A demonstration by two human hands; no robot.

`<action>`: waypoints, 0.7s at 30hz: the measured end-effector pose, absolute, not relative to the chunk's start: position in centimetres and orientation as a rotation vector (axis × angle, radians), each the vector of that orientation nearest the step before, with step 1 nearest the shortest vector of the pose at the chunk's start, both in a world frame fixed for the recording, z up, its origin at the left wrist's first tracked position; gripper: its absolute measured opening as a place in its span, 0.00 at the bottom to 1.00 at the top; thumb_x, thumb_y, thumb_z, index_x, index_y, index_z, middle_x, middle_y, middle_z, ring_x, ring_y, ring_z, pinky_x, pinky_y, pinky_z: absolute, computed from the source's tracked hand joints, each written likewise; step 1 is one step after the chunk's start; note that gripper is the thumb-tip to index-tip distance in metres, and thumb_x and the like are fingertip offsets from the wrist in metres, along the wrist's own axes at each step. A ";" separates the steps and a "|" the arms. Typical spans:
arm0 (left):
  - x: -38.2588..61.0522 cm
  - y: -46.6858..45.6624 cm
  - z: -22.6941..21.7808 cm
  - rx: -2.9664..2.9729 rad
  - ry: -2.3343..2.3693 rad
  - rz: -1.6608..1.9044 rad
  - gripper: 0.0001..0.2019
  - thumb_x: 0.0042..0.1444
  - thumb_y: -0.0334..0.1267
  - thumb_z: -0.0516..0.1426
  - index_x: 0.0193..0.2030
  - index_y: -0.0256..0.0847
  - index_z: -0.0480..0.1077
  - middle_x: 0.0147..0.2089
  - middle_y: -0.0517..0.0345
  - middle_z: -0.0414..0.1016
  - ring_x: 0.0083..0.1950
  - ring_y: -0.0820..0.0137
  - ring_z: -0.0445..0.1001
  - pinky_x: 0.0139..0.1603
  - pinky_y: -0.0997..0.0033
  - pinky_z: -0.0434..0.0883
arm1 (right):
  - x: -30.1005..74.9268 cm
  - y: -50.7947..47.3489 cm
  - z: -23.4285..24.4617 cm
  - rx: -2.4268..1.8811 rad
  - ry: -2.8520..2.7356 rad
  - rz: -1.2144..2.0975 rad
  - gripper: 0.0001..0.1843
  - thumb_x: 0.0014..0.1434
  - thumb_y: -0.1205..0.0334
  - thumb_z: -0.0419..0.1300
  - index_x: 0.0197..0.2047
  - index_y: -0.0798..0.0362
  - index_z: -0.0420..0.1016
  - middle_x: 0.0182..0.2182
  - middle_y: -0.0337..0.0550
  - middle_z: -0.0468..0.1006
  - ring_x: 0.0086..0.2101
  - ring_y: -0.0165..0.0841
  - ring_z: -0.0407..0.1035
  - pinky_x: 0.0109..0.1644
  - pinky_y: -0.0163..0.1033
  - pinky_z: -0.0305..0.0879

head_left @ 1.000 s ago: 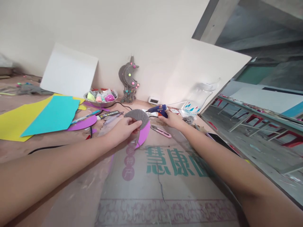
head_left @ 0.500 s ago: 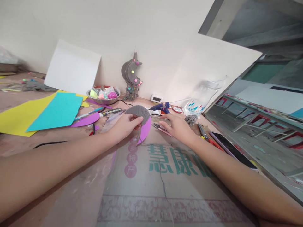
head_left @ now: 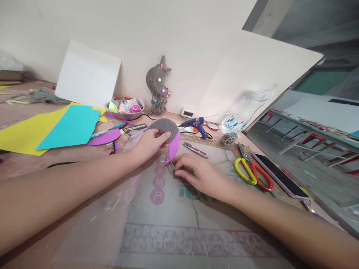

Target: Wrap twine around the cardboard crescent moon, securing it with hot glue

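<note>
My left hand pinches a purple crescent, its upper part wrapped in grey yarn. A loose strand hangs past the crescent's lower tip. My right hand, fingers curled, has its fingertips on this strand just below the tip. Beyond the right hand lie pink-handled snips on the printed board. A ball of grey yarn is farther off to the right, near scissors with one yellow and one red handle.
A blue glue gun and a small white clock are behind the crescent. Coloured sheets and a bowl of bagged clay lie left. A yarn-covered moon ornament leans on the wall. Right are a phone and a clear jug.
My right hand has come nearer and to the left, away from the snips, to the yarn at the crescent's tip. My left hand keeps its hold. The view has shifted slightly.
</note>
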State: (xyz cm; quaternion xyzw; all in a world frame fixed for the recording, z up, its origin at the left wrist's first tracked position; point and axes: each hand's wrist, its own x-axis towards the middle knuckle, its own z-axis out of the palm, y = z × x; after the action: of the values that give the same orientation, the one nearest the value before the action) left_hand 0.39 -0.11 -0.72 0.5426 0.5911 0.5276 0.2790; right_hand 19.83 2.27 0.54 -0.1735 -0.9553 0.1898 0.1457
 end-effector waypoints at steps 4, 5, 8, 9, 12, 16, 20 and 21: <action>0.3 -0.1 -0.7 1.525 1.620 1.352 0.16 0.53 0.48 0.51 0.24 0.37 0.66 0.24 0.59 0.69 0.27 0.72 0.68 0.29 0.74 0.62 | 19.9 2.6 1.4 -0.605 -2.507 0.826 0.07 0.62 0.61 0.50 0.36 0.51 0.67 0.27 0.38 0.74 0.30 0.28 0.68 0.36 0.35 0.64; 0.3 -0.1 -0.8 1.547 1.639 1.336 0.16 0.53 0.48 0.51 0.24 0.37 0.67 0.24 0.58 0.70 0.27 0.71 0.68 0.29 0.73 0.62 | 20.0 2.8 1.8 -0.622 -2.438 0.881 0.07 0.62 0.60 0.49 0.36 0.52 0.66 0.24 0.37 0.72 0.27 0.27 0.67 0.33 0.34 0.64; 0.3 0.1 -0.8 1.593 1.697 1.295 0.15 0.52 0.46 0.51 0.23 0.37 0.67 0.23 0.57 0.71 0.27 0.71 0.69 0.29 0.73 0.62 | 20.4 4.2 2.6 -0.668 -2.280 0.913 0.08 0.61 0.57 0.51 0.36 0.53 0.65 0.20 0.34 0.67 0.22 0.26 0.63 0.28 0.32 0.61; 0.3 0.1 -0.8 1.593 1.707 1.284 0.15 0.51 0.46 0.52 0.22 0.37 0.67 0.23 0.57 0.71 0.26 0.71 0.69 0.28 0.73 0.62 | 20.5 4.8 2.7 -0.688 -2.242 0.900 0.09 0.60 0.57 0.51 0.36 0.53 0.66 0.19 0.34 0.67 0.21 0.26 0.62 0.27 0.32 0.60; 0.5 0.0 -0.8 1.546 1.700 1.258 0.15 0.51 0.46 0.52 0.21 0.38 0.66 0.22 0.57 0.70 0.25 0.72 0.68 0.25 0.74 0.61 | 21.0 7.2 2.3 -0.797 -2.211 0.764 0.10 0.59 0.56 0.52 0.37 0.54 0.68 0.19 0.34 0.66 0.21 0.27 0.61 0.28 0.34 0.59; 0.8 -0.4 -0.6 1.503 1.653 1.243 0.15 0.51 0.48 0.51 0.22 0.39 0.63 0.22 0.59 0.68 0.22 0.74 0.66 0.22 0.76 0.59 | 21.5 9.6 1.2 -0.940 -2.347 0.381 0.07 0.54 0.60 0.56 0.34 0.55 0.72 0.30 0.41 0.73 0.25 0.28 0.61 0.32 0.37 0.58; 1.0 -0.7 -0.6 1.477 1.642 1.225 0.16 0.50 0.50 0.52 0.23 0.39 0.63 0.22 0.60 0.68 0.21 0.74 0.65 0.20 0.75 0.59 | 21.2 8.9 1.0 -0.957 -2.313 0.551 0.12 0.54 0.58 0.56 0.42 0.53 0.66 0.31 0.40 0.72 0.23 0.27 0.61 0.29 0.36 0.59; 0.9 -0.7 -0.6 1.480 1.645 1.225 0.16 0.51 0.50 0.52 0.23 0.39 0.63 0.22 0.60 0.68 0.21 0.74 0.65 0.20 0.75 0.59 | 21.0 8.3 1.1 -0.935 -2.288 0.709 0.12 0.55 0.56 0.56 0.42 0.52 0.64 0.31 0.39 0.72 0.21 0.26 0.60 0.27 0.35 0.59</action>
State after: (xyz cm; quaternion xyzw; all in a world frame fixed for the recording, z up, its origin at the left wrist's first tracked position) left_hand 0.94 -0.67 -0.62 0.5580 0.6202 0.4618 0.3011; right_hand 20.99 8.30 1.08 -0.3488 -0.8539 0.2647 0.2812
